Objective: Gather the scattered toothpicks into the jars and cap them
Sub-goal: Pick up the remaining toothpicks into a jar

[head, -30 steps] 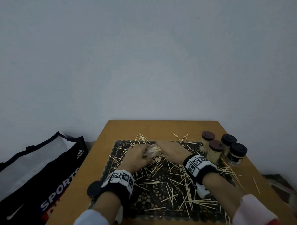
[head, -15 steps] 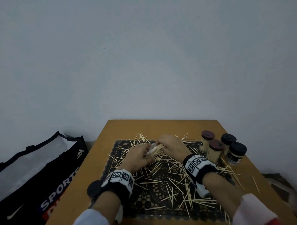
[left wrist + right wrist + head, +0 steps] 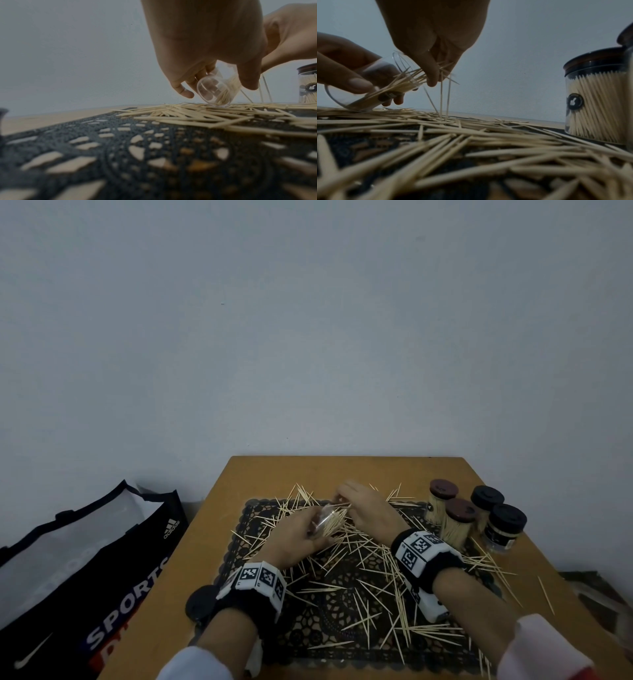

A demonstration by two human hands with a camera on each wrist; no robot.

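Note:
My left hand (image 3: pixel 301 534) grips a clear open jar (image 3: pixel 325 517), tilted with its base on the toothpick pile and its mouth toward the right hand. The jar (image 3: pixel 217 92) is partly filled with toothpicks (image 3: pixel 399 86). My right hand (image 3: pixel 363 508) pinches a small bunch of toothpicks (image 3: pixel 443 75) at the jar's mouth; a few hang down to the pile. Loose toothpicks (image 3: pixel 373 563) lie scattered over the black lace mat (image 3: pixel 342 621). A black lid (image 3: pixel 200 606) lies by my left wrist.
Several capped jars full of toothpicks stand at the right of the wooden table (image 3: pixel 342 470): two with brown lids (image 3: pixel 460 510) and two with black lids (image 3: pixel 507 518). A sports bag (image 3: pixel 85 570) sits on the floor to the left. A few toothpicks lie near the table's right edge.
Both hands have lifted slightly and shifted toward the far side of the mat. The jar is tilted more upward, and the right hand now feeds a bunch of toothpicks into its mouth.

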